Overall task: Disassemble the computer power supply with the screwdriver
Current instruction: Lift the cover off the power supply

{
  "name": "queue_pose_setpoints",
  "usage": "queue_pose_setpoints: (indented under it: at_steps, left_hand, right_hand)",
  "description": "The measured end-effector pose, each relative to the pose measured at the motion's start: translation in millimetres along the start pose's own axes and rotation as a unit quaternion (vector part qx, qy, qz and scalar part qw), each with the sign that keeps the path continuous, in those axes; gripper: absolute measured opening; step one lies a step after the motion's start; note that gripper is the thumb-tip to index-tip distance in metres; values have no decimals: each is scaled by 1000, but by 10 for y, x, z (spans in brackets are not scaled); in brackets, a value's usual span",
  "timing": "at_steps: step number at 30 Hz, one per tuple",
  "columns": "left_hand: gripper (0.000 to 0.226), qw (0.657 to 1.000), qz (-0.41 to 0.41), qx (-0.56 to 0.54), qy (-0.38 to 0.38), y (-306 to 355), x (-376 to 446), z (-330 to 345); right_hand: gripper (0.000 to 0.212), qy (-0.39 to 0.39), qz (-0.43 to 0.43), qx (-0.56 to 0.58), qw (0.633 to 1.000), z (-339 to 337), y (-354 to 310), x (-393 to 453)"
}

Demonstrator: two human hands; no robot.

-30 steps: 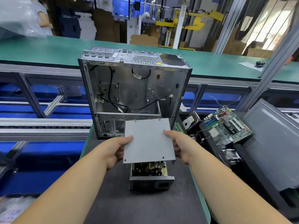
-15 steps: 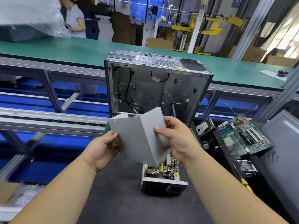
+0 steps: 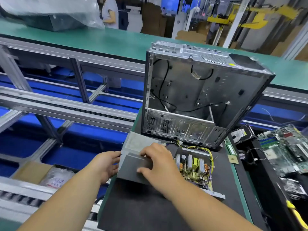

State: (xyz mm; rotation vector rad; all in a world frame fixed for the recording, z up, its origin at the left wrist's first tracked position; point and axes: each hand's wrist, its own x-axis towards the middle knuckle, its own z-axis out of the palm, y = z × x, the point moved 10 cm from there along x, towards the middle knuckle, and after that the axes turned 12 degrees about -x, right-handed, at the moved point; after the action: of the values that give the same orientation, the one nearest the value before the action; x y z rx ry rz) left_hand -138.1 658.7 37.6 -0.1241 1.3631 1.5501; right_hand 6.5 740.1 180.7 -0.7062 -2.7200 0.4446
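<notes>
The grey metal cover [image 3: 133,169] of the power supply, bent into an L, sits at the left edge of the black mat [image 3: 150,212]. My right hand [image 3: 157,164] grips it from above, fingers over its top edge and thumb on its front face. My left hand [image 3: 105,164] lies beside the cover's left side with relaxed fingers, holding nothing. Right of the cover lies the opened power supply [image 3: 193,165], showing its circuit board, heat sinks and yellow wires. A yellow-handled tool [image 3: 296,214] shows at the bottom right; I cannot tell whether it is the screwdriver.
An emptied computer case [image 3: 191,97] stands upright behind the power supply. To the right lie a hard drive [image 3: 241,133], a motherboard [image 3: 286,147] and other parts. A green conveyor [image 3: 116,42] runs behind; metal rails and blue bins are on the left. A person [image 3: 109,12] stands far back.
Both hands carried the cover down and to the left, off the power supply, onto the mat's left edge. The left hand has let go of it. My view swung left.
</notes>
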Motion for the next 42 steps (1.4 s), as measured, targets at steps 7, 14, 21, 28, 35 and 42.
queue_pose_setpoints:
  at_steps: [7, 14, 21, 28, 35, 42]
  left_hand:
    - [43, 998, -22, 47, -37, -71, 79, -54]
    - [35, 987, -21, 76, -140, -25, 90, 203]
    - [80, 977, -27, 108, -182, -6, 99, 394]
    - [86, 977, 97, 146, -122, 328, 90, 408]
    - [19, 933, 231, 245, -125, 631, -65, 701]
    - [29, 889, 277, 291, -221, 405, -377, 1683]
  right_hand:
    - [31, -5, -81, -108, 991, 349, -394, 49]
    - [25, -26, -81, -160, 983, 635, -301, 117]
    - [27, -37, -49, -178, 982, 763, -129, 278]
    - [32, -65, -23, -200, 977, 905, 2, 355]
    - [33, -1, 87, -116, 989, 340, 367, 313]
    - [27, 73, 258, -51, 962, -468, 1329, -166]
